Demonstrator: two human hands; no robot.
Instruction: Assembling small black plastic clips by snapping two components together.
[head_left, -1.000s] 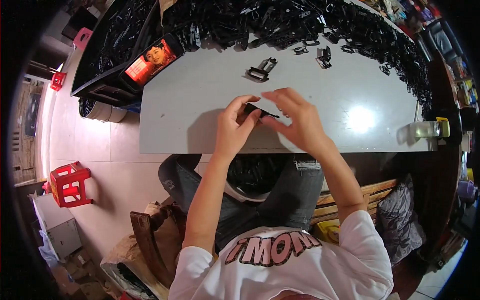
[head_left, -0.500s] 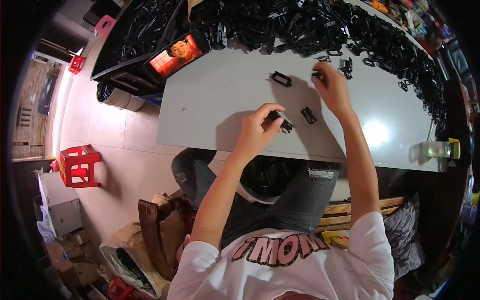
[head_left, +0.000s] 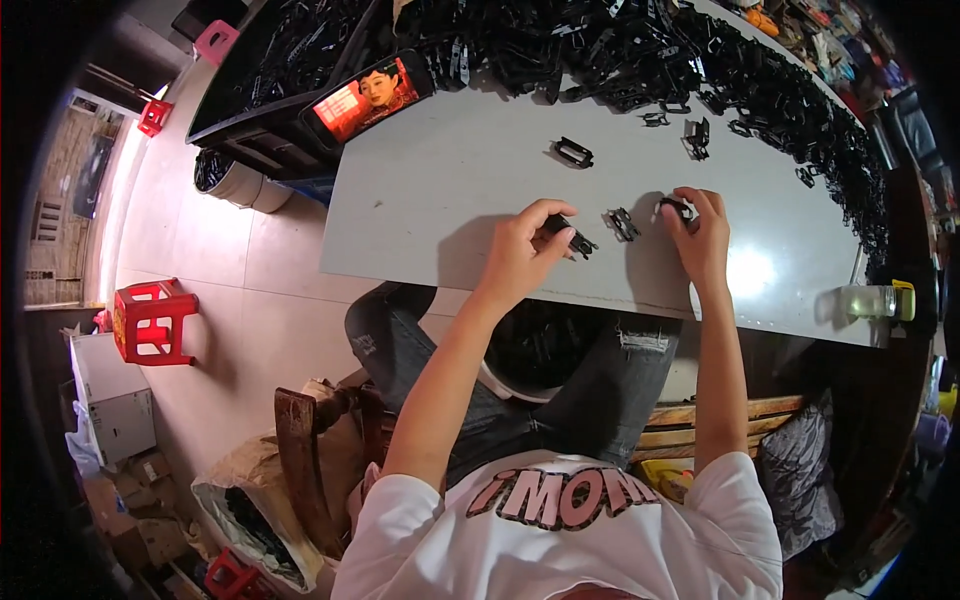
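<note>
My left hand (head_left: 530,245) is closed on a small black plastic part (head_left: 573,236) over the near part of the table; one end sticks out past the fingertips. My right hand (head_left: 700,232) grips another small black plastic part (head_left: 677,208), mostly covered by the fingers. Between the two hands a loose black part (head_left: 622,225) lies on the tabletop. Farther back lies an oblong black frame (head_left: 573,152). Another black part (head_left: 697,139) lies beyond my right hand, close to the pile.
A large heap of black parts (head_left: 590,50) lines the table's far and right edges. At the back left, a phone (head_left: 366,100) leans on a black crate (head_left: 270,140). A jar (head_left: 868,301) stands at the right edge. Between my knees is a tub of black parts (head_left: 540,345).
My right hand has come nearer from the far side of the table, carrying a black part. My left hand keeps its hold almost in place. The view has shifted slightly.
</note>
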